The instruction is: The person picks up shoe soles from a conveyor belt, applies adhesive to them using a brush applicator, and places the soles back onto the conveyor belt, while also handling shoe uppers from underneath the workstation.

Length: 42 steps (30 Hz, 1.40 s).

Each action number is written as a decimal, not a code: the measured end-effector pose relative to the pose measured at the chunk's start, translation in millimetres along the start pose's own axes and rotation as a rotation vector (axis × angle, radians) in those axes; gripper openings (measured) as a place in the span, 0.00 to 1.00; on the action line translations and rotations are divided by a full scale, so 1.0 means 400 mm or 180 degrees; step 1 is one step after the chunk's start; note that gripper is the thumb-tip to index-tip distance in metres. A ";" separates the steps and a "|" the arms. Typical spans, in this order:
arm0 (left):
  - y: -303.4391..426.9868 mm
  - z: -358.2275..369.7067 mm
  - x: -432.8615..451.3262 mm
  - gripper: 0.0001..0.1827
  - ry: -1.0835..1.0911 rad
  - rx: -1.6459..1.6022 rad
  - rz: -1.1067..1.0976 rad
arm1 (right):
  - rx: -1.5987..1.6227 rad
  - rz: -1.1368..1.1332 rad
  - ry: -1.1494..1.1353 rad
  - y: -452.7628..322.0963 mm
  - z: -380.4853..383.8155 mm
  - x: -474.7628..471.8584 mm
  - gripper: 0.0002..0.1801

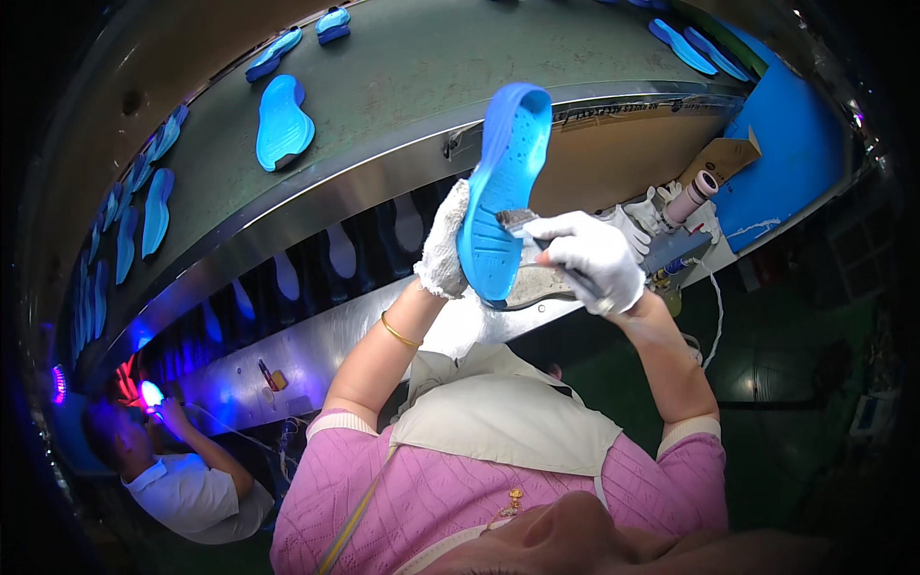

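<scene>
My left hand (445,241), in a white knit glove, grips the left edge of a blue shoe sole (507,187). The sole is raised in front of me, its hollow, ribbed side showing. In a white glove, my right hand (589,259) holds a flat brush (516,219) by its dark handle, with the bristles at the sole's lower middle. Just under the sole and the brush, a grey shoe-shaped piece (539,285) lies on the metal ledge (323,359). Part of that piece is hidden by the sole and my right hand.
Several blue soles (284,126) lie on the green conveyor belt (402,65) beyond a metal rail. Below the rail stands a cardboard box (611,154). A pink bottle (691,198) and white gloves (632,230) are at right. A co-worker (194,489) handles a glowing object at lower left.
</scene>
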<state>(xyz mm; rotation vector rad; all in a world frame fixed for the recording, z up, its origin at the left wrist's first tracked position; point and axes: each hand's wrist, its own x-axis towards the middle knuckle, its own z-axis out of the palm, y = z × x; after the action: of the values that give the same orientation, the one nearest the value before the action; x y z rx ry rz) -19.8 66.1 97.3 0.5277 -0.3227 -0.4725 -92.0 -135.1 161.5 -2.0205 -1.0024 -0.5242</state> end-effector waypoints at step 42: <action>0.685 -0.117 -0.370 0.42 0.1122 -0.1284 0.1697 | 0.3020 0.5462 0.1113 0.720 0.338 -0.450 0.22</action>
<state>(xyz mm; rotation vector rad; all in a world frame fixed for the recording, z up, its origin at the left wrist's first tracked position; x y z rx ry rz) -30.9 368.6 184.0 0.1114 -0.0173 0.0800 32.4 -214.9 -172.9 -1.1606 0.7407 0.4776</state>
